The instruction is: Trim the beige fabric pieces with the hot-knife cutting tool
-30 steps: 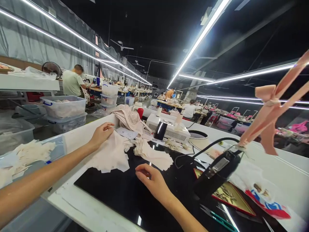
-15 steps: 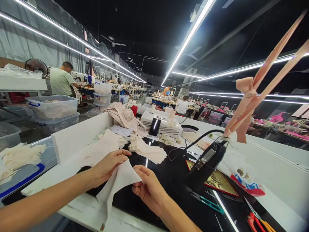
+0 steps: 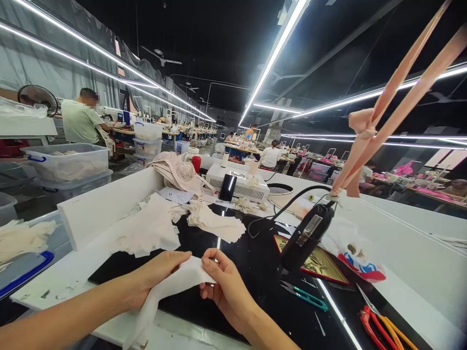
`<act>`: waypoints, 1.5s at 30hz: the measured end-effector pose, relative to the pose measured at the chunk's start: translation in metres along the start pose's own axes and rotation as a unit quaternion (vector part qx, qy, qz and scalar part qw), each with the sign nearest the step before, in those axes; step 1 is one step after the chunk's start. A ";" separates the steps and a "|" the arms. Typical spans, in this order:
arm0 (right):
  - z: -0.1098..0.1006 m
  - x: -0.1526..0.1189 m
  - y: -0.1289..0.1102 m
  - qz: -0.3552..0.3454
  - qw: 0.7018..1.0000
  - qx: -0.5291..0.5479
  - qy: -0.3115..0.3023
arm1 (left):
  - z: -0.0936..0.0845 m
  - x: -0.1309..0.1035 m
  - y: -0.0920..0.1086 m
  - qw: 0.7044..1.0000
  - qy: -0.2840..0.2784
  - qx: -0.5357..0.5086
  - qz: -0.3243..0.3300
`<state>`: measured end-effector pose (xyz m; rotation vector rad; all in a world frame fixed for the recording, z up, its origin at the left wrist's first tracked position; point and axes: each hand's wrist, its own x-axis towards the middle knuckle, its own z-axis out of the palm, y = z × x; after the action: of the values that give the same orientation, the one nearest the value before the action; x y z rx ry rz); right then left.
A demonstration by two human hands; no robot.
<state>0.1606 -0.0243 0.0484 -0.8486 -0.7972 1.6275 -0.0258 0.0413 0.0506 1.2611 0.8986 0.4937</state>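
A pale cut piece of fabric (image 3: 178,280) is stretched between my two hands over the near part of the black work surface (image 3: 251,272). My left hand (image 3: 158,272) is closed on its left part, and the cloth's tail hangs down below that wrist toward the table's front edge. At the other end, my right hand (image 3: 222,277) pinches the corner between thumb and fingers. Beyond my hands lie a stack of cream fabric pieces (image 3: 215,221) and a wider pile of pale pieces (image 3: 146,228).
To the right, a black hand-held device (image 3: 308,238) hangs from a knotted pink strap (image 3: 365,131). Near it lie a gold tray (image 3: 326,267), green thread snips (image 3: 304,295) and red-orange scissors (image 3: 379,321). A white box (image 3: 239,182) and phone (image 3: 227,187) stand behind.
My left hand has turned and lowered, its fingers now largely hidden behind the cloth. The fabric is drawn flatter and more sideways. My view has shifted slightly to the right.
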 end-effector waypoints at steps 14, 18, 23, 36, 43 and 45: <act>-0.010 -0.010 0.015 0.151 0.988 0.004 -0.043 | 0.007 0.001 0.018 0.998 0.040 0.048 0.033; -0.014 -0.011 0.020 0.145 0.987 -0.023 -0.071 | 0.004 0.003 0.011 0.998 0.024 0.049 0.021; -0.016 -0.018 0.023 0.135 0.985 -0.038 -0.104 | 0.005 -0.004 0.013 0.996 -0.008 0.082 0.046; -0.035 0.014 -0.001 -0.020 0.992 -0.036 0.116 | -0.022 -0.011 0.027 0.927 -0.035 0.359 0.100; -0.048 -0.003 -0.022 -0.085 0.977 -0.096 0.170 | -0.055 -0.028 0.034 0.751 0.115 0.604 0.241; -0.053 -0.014 -0.016 -0.082 0.972 -0.162 0.147 | -0.059 -0.037 0.031 0.754 0.048 0.622 0.208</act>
<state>0.2157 -0.0307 0.0366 -1.1907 -0.9078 1.2053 -0.0898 0.0575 0.0892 2.7296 1.0495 0.2564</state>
